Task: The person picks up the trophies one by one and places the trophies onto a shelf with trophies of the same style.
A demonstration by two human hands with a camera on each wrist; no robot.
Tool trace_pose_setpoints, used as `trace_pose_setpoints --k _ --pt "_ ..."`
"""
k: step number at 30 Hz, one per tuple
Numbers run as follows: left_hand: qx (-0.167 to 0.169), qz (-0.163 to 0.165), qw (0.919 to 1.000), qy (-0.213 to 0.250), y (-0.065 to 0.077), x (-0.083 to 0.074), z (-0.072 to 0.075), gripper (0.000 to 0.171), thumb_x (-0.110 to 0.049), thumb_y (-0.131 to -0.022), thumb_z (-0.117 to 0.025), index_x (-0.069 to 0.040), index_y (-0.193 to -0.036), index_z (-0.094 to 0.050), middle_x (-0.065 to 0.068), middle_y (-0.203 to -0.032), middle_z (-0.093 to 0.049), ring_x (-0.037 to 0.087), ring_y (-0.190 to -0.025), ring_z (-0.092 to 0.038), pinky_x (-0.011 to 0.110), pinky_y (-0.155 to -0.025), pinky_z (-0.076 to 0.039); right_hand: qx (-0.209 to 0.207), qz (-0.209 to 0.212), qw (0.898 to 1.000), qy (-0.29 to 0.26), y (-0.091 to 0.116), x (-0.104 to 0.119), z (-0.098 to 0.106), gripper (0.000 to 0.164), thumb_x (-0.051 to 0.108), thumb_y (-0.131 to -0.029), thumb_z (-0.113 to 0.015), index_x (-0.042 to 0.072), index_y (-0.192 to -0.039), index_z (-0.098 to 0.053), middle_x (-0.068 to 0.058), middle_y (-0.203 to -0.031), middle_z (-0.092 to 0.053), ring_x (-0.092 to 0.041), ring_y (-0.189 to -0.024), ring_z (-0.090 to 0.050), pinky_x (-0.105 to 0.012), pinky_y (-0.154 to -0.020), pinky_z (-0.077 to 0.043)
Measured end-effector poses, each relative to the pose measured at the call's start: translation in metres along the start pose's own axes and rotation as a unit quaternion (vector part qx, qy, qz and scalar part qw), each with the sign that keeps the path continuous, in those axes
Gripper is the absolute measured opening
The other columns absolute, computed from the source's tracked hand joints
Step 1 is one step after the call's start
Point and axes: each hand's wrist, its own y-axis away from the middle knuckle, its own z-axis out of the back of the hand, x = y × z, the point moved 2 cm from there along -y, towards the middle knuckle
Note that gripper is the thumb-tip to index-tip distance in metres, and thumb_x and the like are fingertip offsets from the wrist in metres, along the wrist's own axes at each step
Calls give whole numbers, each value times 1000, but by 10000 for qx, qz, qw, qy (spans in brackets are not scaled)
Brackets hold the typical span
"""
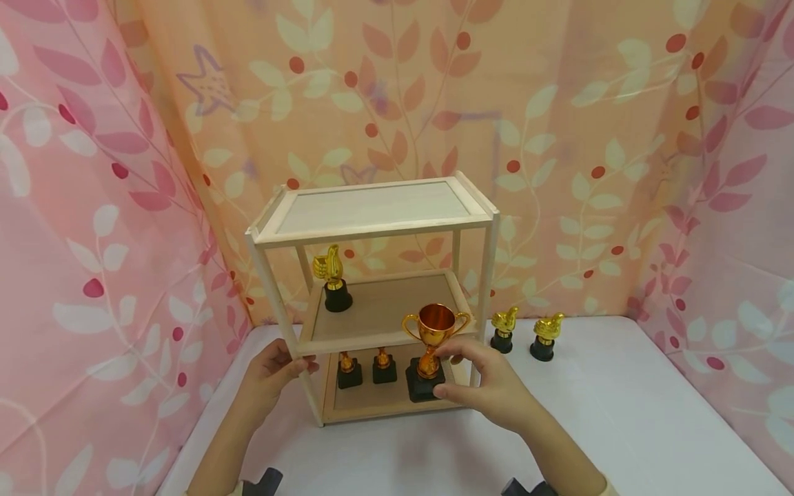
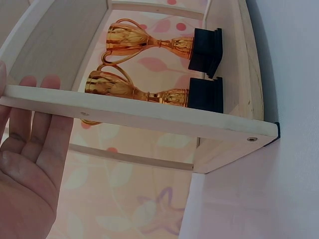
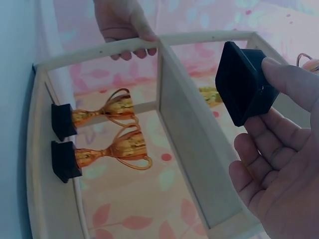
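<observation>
My right hand [image 1: 490, 382] holds a gold trophy cup [image 1: 435, 325] upright by its stem and black base, in front of the wooden shelf rack [image 1: 378, 207]. In the right wrist view, the thumb and fingers pinch the cup's black square base [image 3: 241, 82]. With my left hand [image 1: 265, 377] I grip the rack's front left post [image 2: 149, 114], fingers curled behind it. Two more trophy cups [image 2: 132, 42] stand side by side on the bottom shelf. A gold thumbs-up trophy [image 1: 336, 279] is at the left of the middle shelf.
Two small thumbs-up trophies, one nearer the rack [image 1: 504, 331] and one further right [image 1: 546, 337], stand on the white table [image 1: 620, 413]. Floral curtains [image 1: 558, 172] close off the back and both sides. The rack's top board bears nothing.
</observation>
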Motion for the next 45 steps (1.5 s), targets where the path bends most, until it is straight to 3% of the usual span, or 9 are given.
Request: trace_pose_setpoints --k 2,9,22,31,40,45 --pt "-9 -34 10000 -35 -1 -1 0 20 -2 -100 -63 5 -114 -52 2 -104 -73 19 -97 -76 29 -92 -59 73 44 9999 -99 -1 0 -4 41 29 -85 -85 30 -121 -65 12 -122 -66 -16 -110 -57 -35 -96 -48" --pt "-1 -129 9999 -9 -2 -2 -1 18 0 -99 -63 5 -114 -53 20 -105 -69 20 -95 -75 29 -91 -60 236 465 9983 -254 -4 -5 -17 39 26 -85 -85 27 -119 -66 9 -118 -68 -14 -109 -61 -29 -95 -49" --pt "13 115 9999 39 1 -2 -1 21 -5 -100 -64 4 -114 -52 0 -107 -74 20 -98 -75 28 -93 -59 481 72 9983 -319 -5 -21 -40 42 32 -82 -87 30 -119 -68 12 -119 -69 -19 -110 -59 -32 -97 -47" --pt "13 68 10000 67 0 -2 -1 20 -4 -99 -65 3 -113 -53 0 -107 -75 20 -98 -76 29 -92 -59 483 -10 9988 -97 -6 -32 -49 42 37 -82 -86 33 -119 -67 16 -120 -68 -12 -110 -59 -33 -96 -48" --pt "18 40 10000 70 1 -2 -1 21 -2 -99 -64 8 -113 -50 0 -106 -75 20 -97 -76 28 -93 -59 537 -256 9981 -134 -9 -51 -58 43 38 -82 -86 31 -119 -67 17 -120 -67 -19 -114 -61 -38 -100 -49" --pt "18 61 9999 123 0 -3 -1 20 -3 -99 -64 5 -113 -52 0 -106 -75 20 -97 -76 28 -93 -59 552 -263 9980 -141 -10 -61 -62 42 36 -82 -86 27 -119 -68 14 -120 -68 -21 -115 -63 -46 -101 -50"
